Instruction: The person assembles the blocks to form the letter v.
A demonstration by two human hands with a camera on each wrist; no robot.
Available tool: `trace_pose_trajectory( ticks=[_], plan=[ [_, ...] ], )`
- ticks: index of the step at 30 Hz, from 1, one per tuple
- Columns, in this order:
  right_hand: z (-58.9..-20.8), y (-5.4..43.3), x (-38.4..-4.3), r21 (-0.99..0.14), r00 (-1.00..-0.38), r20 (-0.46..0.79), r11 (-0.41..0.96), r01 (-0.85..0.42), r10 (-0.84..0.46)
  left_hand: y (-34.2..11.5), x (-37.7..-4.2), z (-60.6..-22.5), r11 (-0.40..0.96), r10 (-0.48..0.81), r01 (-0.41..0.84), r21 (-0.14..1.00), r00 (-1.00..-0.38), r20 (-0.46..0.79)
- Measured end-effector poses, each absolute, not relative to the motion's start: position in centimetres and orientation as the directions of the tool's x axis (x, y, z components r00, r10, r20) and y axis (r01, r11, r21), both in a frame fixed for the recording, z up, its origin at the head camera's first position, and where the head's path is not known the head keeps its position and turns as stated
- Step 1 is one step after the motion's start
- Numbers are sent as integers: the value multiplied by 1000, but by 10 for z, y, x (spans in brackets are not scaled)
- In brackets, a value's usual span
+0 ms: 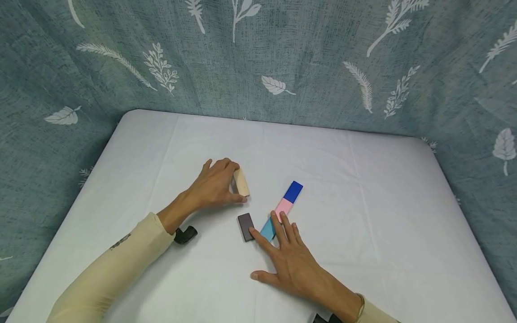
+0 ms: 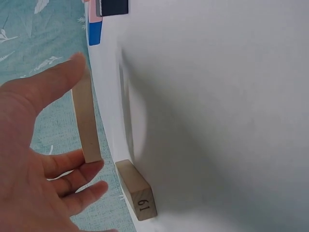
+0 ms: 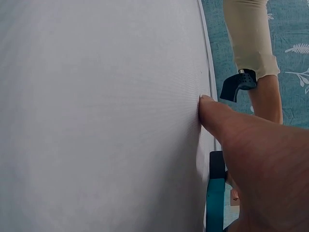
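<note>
My left hand [image 1: 218, 184] pinches a plain wooden block [image 1: 241, 183] at its two ends, thumb at one and fingers at the other. In the left wrist view, a second wooden block [image 2: 137, 193], marked with a number on its end, rests on the table beside that hand; the head view hides it. My right hand [image 1: 292, 264] lies with fingers spread, fingertips on a light blue block [image 1: 267, 231] and near a pink block [image 1: 284, 206]. The pink one joins a dark blue block [image 1: 293, 192] in a slanted row. A dark grey block [image 1: 245, 227] touches or nearly touches the right index fingertip.
A white cloth covers the table [image 1: 404, 202], with faint fold lines. Teal curtain fabric [image 1: 258, 58] with white leaf prints hangs behind and along both sides. Black wrist cameras [image 1: 186, 235] sit under the wrists, close to the tabletop.
</note>
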State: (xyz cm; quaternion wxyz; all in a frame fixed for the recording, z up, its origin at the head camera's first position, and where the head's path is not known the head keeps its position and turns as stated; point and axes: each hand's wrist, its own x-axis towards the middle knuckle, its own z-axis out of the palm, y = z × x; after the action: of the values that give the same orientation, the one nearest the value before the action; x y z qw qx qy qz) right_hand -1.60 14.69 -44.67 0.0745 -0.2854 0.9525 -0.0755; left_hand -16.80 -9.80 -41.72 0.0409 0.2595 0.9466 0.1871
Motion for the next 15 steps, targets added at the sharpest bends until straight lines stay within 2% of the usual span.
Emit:
trace_pose_trajectory(
  ticks=[15],
  plan=[
    [-447, 147, -17, -189, -823, -108, 824, -534, -558, -97, -156, -417, 799, 492, 468, 378, -870, 36]
  ],
)
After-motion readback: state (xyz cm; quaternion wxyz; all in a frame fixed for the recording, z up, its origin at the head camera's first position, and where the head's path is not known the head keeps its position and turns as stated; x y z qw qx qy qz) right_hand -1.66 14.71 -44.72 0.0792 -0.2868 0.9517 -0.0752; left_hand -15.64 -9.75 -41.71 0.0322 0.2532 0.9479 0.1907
